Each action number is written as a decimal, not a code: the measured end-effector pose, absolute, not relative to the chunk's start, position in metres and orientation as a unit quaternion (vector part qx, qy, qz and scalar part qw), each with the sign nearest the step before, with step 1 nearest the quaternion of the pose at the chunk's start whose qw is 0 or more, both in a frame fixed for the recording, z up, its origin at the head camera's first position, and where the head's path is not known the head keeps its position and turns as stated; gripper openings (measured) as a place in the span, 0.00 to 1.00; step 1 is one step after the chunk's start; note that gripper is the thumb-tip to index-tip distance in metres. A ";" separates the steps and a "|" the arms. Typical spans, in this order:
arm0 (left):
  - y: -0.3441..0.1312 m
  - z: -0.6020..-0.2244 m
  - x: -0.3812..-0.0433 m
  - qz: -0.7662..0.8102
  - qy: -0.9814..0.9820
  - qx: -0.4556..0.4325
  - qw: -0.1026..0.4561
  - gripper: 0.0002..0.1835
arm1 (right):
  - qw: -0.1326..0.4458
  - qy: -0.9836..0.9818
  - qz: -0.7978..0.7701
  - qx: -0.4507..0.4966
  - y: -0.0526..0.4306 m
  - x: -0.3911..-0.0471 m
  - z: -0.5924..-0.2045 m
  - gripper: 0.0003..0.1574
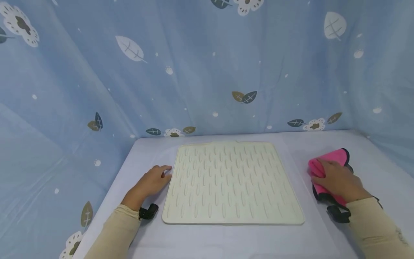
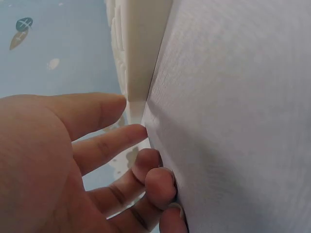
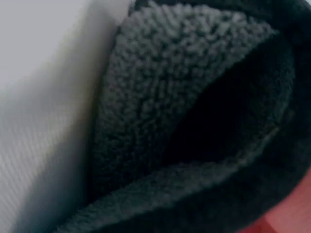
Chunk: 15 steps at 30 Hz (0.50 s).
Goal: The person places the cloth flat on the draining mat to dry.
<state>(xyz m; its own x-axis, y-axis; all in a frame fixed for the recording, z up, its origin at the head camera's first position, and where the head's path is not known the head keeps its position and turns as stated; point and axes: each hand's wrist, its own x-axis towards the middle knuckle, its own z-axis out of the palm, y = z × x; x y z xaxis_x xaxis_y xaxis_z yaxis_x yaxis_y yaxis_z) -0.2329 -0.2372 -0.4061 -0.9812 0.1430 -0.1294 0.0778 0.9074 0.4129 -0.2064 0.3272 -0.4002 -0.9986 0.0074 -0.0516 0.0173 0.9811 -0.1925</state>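
Observation:
A cream drying mat (image 1: pixel 233 183) with rows of raised oval ridges lies flat on the table. My left hand (image 1: pixel 153 181) is at the mat's left edge, thumb and fingers loosely bent and apart. In the left wrist view, the thumb tip of that hand (image 2: pixel 53 160) meets the mat's side edge (image 2: pixel 141 43), and the other fingertips rest on the white tablecloth. Right of the mat, my right hand (image 1: pixel 341 181) grips a bunched pink cloth (image 1: pixel 337 156) with a dark border. The cloth's dark, fuzzy underside (image 3: pixel 146 97) fills much of the right wrist view, hiding the fingers.
White fabric (image 1: pixel 207 241) covers the table. A blue curtain (image 1: pixel 207 64) printed with leaves and flowers hangs behind it and along both sides. Each wrist wears a black strapped device, one on the left (image 1: pixel 148 211) and one on the right (image 1: pixel 339 214).

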 end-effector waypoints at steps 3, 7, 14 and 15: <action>-0.237 -0.406 -0.232 0.204 0.974 0.050 0.081 0.25 | 0.018 0.995 -0.097 0.012 0.328 -0.206 -0.398 0.57; -0.237 -0.406 -0.233 0.207 0.973 0.045 0.086 0.25 | 0.009 0.996 -0.092 0.013 0.327 -0.206 -0.394 0.53; -0.238 -0.408 -0.235 0.207 0.974 0.052 0.079 0.26 | -0.009 0.995 -0.104 0.002 0.321 -0.205 -0.393 0.44; -0.238 -0.409 -0.235 0.207 0.974 0.054 0.081 0.26 | -0.008 0.994 -0.105 0.001 0.321 -0.205 -0.393 0.42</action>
<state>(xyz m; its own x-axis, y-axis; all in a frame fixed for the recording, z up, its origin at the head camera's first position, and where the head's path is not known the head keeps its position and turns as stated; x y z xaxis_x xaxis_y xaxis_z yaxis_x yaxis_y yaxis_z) -0.2346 -0.2383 -0.4090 -0.9810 0.1392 -0.1350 0.0724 0.9088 0.4110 -0.2054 0.3207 -0.3931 -0.9999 0.0035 0.0163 0.0000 0.9780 -0.2084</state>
